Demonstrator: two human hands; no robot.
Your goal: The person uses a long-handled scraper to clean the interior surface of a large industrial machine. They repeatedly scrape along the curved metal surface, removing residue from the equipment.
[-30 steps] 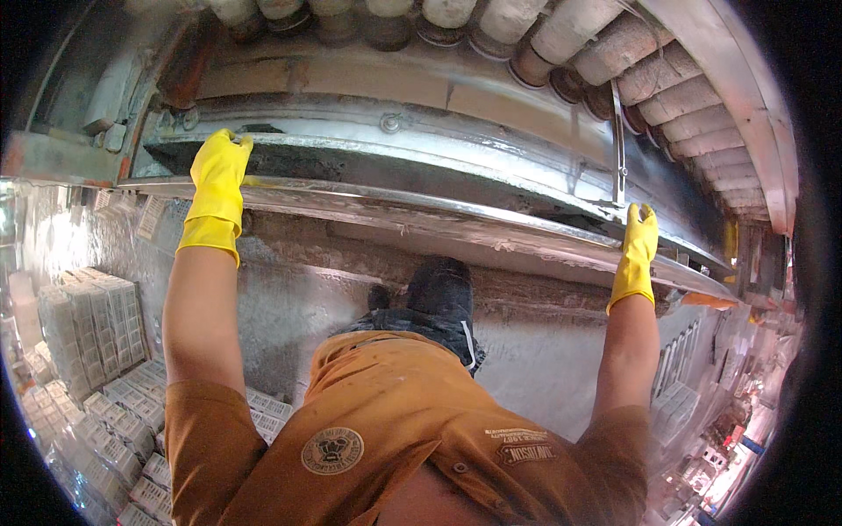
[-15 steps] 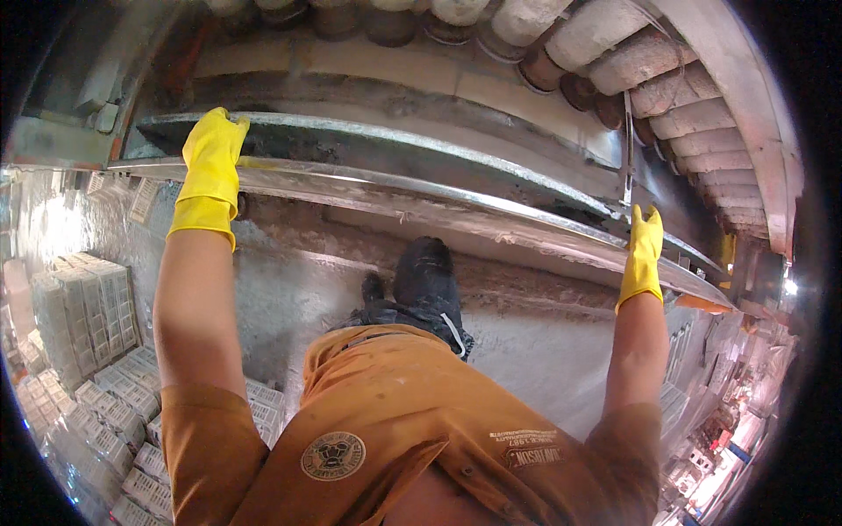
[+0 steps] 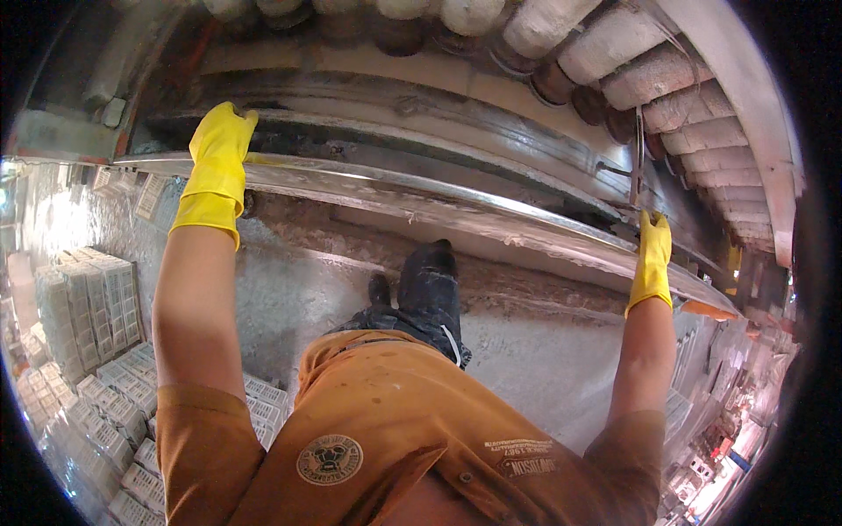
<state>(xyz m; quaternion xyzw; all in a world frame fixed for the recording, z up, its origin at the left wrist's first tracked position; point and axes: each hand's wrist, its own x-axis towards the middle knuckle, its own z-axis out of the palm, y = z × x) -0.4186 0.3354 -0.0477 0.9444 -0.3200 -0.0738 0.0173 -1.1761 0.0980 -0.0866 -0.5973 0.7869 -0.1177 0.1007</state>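
Both my hands wear yellow rubber gloves and are stretched well apart over a long metal trough (image 3: 368,180). My left hand (image 3: 219,145) has its fingers curled over the pale upper edge of a long narrow dark plate (image 3: 421,140), which lies lengthwise behind the trough's shiny front rim. My right hand (image 3: 653,250) is closed at the plate's other end, beside an upright metal rod (image 3: 638,158). Its fingertips are partly hidden behind the rim. The plate's underside is out of sight.
A row of thick, pale, rounded cylinders (image 3: 605,53) hangs along the far side, under a curved beam (image 3: 745,105). Stacked pale crates (image 3: 92,302) stand on the floor at left. Wet concrete floor (image 3: 535,351) lies under my feet. Bright cluttered equipment (image 3: 715,456) is at lower right.
The plate has tipped, so less of its dark face shows and its pale edge looks lower and duller. My right hand has shifted slightly right; both hands keep their hold.
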